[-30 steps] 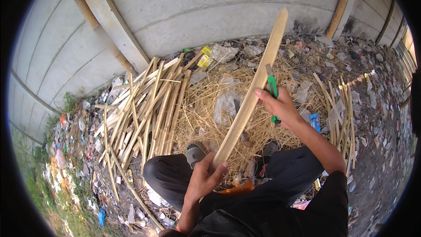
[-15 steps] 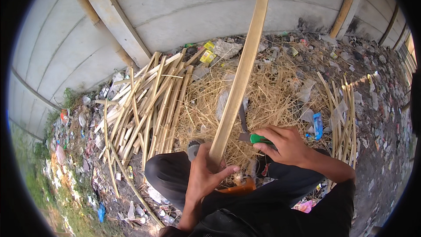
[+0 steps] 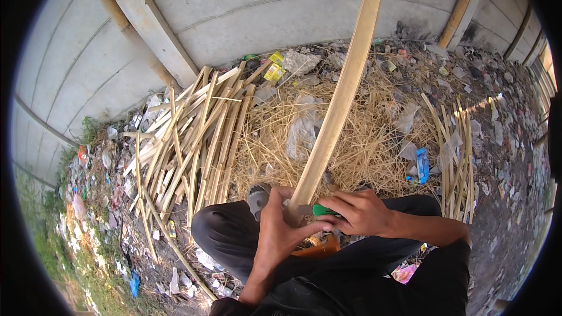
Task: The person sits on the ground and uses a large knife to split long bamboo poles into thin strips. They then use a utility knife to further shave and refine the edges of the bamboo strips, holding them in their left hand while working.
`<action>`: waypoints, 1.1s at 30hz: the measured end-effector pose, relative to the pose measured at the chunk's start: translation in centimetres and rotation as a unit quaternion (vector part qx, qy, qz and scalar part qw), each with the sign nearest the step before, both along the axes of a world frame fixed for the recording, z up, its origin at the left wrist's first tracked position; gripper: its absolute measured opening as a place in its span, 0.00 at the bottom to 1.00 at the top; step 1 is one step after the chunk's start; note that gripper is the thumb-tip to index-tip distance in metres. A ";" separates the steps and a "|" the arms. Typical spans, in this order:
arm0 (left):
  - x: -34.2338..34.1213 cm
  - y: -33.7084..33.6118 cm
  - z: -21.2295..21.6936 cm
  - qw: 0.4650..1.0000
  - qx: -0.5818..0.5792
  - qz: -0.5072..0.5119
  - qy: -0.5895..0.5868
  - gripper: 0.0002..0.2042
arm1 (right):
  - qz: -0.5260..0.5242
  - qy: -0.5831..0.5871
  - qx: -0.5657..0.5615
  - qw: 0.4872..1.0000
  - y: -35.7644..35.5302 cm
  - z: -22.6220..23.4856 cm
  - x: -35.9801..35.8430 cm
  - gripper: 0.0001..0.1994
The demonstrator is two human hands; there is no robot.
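A long pale bamboo slat stands tilted, its top leaning away to the upper right. My left hand grips its lower end above my knees. My right hand holds a green-handled knife pressed against the foot of the slat, right beside my left hand. The blade is hidden between hand and slat. An orange object lies under both hands on my lap.
A pile of split bamboo slats lies to the left. Dry shavings cover the ground ahead. A smaller bundle of thin strips lies to the right. A grey concrete wall with a leaning wooden beam stands behind. Litter is scattered around.
My right hand with the green knife came down from high on the slat to its foot beside my left hand. The slat turned more upright.
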State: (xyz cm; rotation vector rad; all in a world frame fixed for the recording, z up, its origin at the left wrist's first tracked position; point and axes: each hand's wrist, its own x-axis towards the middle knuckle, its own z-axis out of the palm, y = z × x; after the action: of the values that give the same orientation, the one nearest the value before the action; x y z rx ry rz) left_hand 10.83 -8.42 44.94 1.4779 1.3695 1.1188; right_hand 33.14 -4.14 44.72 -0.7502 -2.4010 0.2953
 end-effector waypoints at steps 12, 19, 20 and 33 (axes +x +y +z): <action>0.4 -0.2 0.4 1.000 -0.024 0.003 -0.008 0.31 | -0.015 0.023 -0.011 1.000 -0.2 0.2 -0.2 0.17; 0.3 -0.3 0.0 1.000 0.011 -0.002 -0.004 0.28 | -0.046 0.027 -0.012 0.999 0.0 -0.5 0.0 0.14; 0.4 -0.5 0.3 1.000 0.004 0.003 0.000 0.28 | -0.046 0.021 -0.009 0.999 0.1 -0.3 0.0 0.14; 0.6 -0.6 0.5 0.998 -0.013 0.015 0.053 0.24 | -0.053 0.009 0.018 0.998 0.5 0.1 0.5 0.13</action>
State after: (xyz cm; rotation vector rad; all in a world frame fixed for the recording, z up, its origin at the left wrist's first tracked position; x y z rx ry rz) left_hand 11.40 -8.98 45.44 1.5217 1.4789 1.0508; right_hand 33.64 -3.61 44.81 -0.8511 -2.3348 0.2137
